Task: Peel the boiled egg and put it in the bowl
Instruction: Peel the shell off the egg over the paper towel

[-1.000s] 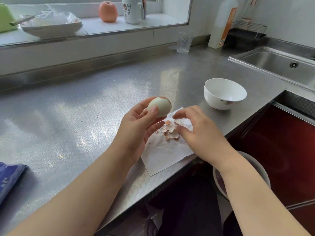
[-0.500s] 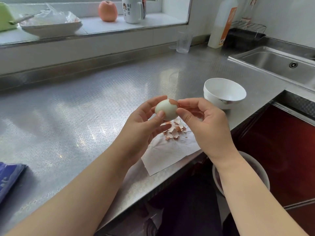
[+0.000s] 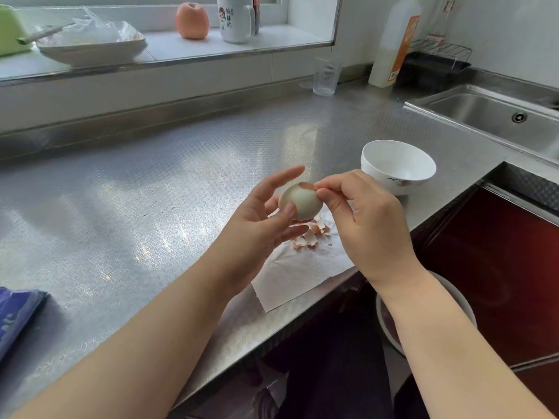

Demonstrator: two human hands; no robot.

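The egg (image 3: 300,202), mostly peeled and pale with a brown shell scrap at its top, sits mid-frame. The white bowl (image 3: 398,166), upright and empty, stands just to its upper right.

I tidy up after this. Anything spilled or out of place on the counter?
Only brown shell fragments, all lying on the white paper towel, whose corner overhangs the steel counter edge.

**Bare forearms, no sleeves in sight**

Both arms show uncovered from wrist to elbow, with no sleeve, watch, ring or glove on the left hand (image 3: 257,228) or right hand (image 3: 367,225). Fingernails are short and unpainted. Dark clothing covers the lap below.
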